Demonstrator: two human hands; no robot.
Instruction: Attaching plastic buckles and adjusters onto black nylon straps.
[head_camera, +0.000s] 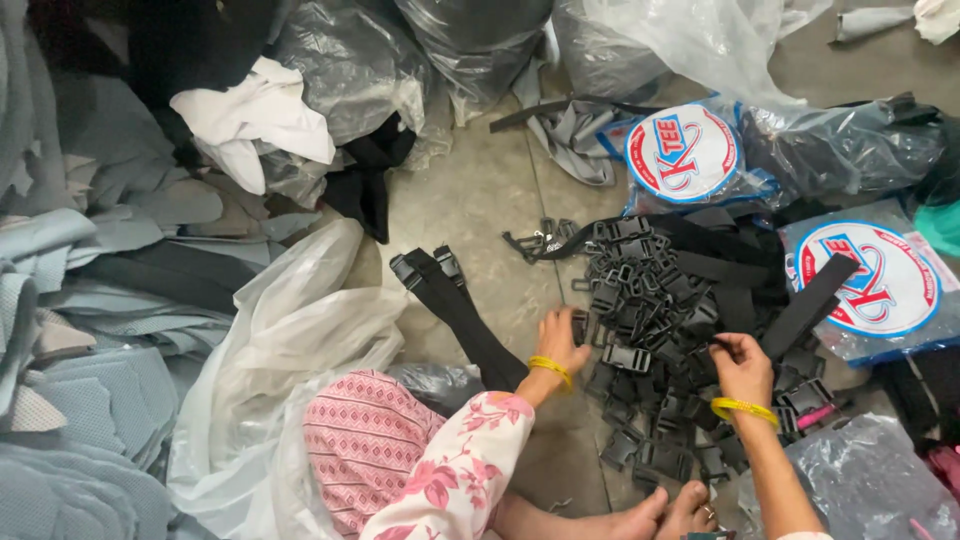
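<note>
Left hand (558, 338) fingers curled on black buckle (579, 326); right hand (741, 366) pinching black strap (806, 304) over buckle pile (655, 300)

Two clear plastic packets lie on the floor beyond and to the right of the buckle heap, each with a round white label ringed in blue and printed in red and blue: the nearer-centre packet (690, 155) sits at top middle, the second packet (880, 285) at the right edge. Grey plastic bags (350, 60) stand along the top, another grey bag (860, 480) lies at bottom right, and a white plastic bag (290, 340) sprawls left of the knee.
</note>
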